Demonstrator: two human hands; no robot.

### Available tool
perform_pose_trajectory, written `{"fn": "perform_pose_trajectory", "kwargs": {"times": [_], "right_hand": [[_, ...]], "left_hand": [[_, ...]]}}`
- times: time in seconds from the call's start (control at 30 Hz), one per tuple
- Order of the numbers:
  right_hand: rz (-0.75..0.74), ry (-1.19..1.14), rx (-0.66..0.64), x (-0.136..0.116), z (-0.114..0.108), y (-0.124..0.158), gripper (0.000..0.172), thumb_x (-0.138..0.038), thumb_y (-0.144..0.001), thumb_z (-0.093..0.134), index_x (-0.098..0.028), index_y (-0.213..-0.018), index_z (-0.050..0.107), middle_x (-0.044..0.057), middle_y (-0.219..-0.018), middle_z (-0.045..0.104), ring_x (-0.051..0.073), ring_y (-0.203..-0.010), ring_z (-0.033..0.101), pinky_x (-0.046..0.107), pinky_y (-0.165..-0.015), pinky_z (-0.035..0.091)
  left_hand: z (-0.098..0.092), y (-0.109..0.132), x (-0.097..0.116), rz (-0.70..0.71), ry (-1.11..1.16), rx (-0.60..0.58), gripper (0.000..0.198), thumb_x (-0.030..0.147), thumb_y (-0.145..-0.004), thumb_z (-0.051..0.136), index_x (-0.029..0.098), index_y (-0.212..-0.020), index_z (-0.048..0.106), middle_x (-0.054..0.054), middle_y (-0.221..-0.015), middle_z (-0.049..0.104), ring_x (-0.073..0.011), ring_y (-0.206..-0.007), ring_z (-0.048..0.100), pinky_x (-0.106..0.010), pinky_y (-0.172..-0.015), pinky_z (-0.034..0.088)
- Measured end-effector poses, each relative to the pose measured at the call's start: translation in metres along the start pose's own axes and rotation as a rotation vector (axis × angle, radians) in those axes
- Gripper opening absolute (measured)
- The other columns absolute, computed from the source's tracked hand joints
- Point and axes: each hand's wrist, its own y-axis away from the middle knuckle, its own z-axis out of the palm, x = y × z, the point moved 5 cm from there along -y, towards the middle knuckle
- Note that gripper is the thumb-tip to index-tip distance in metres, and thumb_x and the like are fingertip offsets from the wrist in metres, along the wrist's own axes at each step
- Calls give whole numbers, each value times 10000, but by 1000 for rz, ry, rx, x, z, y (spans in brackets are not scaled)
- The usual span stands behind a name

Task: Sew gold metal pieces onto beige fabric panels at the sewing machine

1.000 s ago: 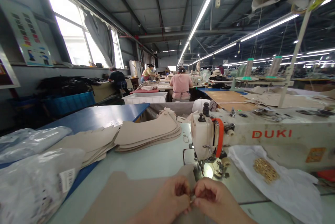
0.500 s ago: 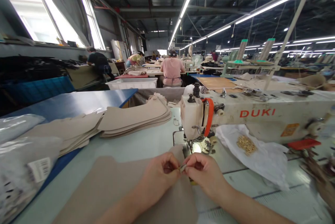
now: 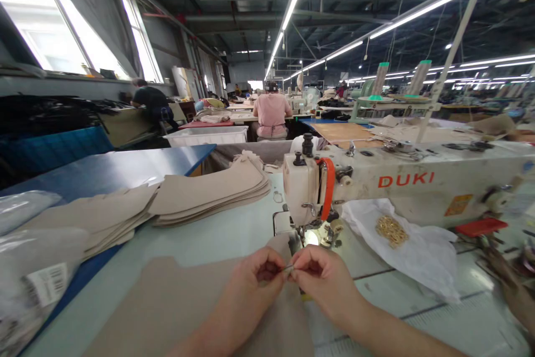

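A small pale strip (image 3: 288,269) is pinched between the fingertips of my left hand (image 3: 251,290) and my right hand (image 3: 328,279). Fingers cover most of it, so its exact kind cannot be made out. Both hands are closed, tips almost touching, just in front of the sewing machine's (image 3: 401,179) lit needle area. Beneath them a large beige fabric piece (image 3: 179,301) lies flat, one narrow end reaching toward the presser foot. Right of the needle, a heap of small gold-coloured metal pieces (image 3: 392,230) rests on a white plastic bag (image 3: 434,259).
Stacked beige cut pieces (image 3: 213,190) lie at the back left, with another stack (image 3: 112,206) beside them. Clear plastic bags (image 3: 37,268) sit at the left edge. Thread cones (image 3: 380,81) stand behind the machine. A person in pink (image 3: 271,112) sits farther off.
The view has shifted slightly, so the surroundings sit a little farther left. My fingers have adjusted slightly around the small strip; both hands still pinch it.
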Motion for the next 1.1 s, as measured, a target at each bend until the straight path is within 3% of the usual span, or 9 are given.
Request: {"fn": "perform_pose_trajectory", "kwargs": {"times": [0.17,0.3,0.5,0.6,0.73,0.87,1.1], "right_hand": [[101,-49,-66,-4,-1,2,113,-162,-625,620,-185,-730,585,-24,-652,634,136,-617,615,231,-588,453],[158,-15,-127,1,0,3,65,-195,-652,623,-171,-711,611,-18,-619,632,140,-607,623,235,-584,464],[185,10,-96,4,-2,2,70,-225,-653,629,-166,-688,615,-19,-576,624,132,-556,606,226,-545,463],[183,11,-89,3,-1,1,80,-228,-646,641,-163,-689,626,-15,-583,633,131,-558,609,224,-550,465],[174,-1,-104,3,-3,2,94,-237,-648,658,-164,-706,644,-6,-618,652,138,-592,623,224,-575,471],[101,83,-135,0,-6,3,83,-230,-714,622,-168,-752,661,1,-654,658,143,-617,620,229,-596,469],[-192,565,-161,-22,-4,7,139,-104,-784,524,-177,-736,631,-17,-665,599,117,-626,547,205,-598,387]], "left_hand": [[-2,6,9,65,-143,-15,72,149,-699,541,195,-678,591,32,-639,615,-133,-628,593,-212,-617,468],[-2,7,11,120,-190,-21,125,112,-695,511,205,-691,594,40,-651,620,-125,-640,604,-204,-645,474],[0,4,3,76,-70,-77,133,172,-739,531,194,-841,613,11,-787,669,-142,-716,630,-217,-680,494],[2,4,4,59,-151,-133,133,186,-779,506,189,-764,638,13,-729,666,-140,-697,618,-208,-663,476],[-1,5,9,96,-231,-104,151,187,-782,504,193,-738,648,18,-716,660,-135,-679,606,-201,-658,458],[-2,6,9,96,-266,-83,140,197,-772,510,196,-733,645,21,-703,650,-136,-662,591,-202,-647,445],[1,4,6,30,-274,-122,133,229,-763,509,191,-706,623,33,-658,600,-135,-639,551,-202,-593,404]]}}
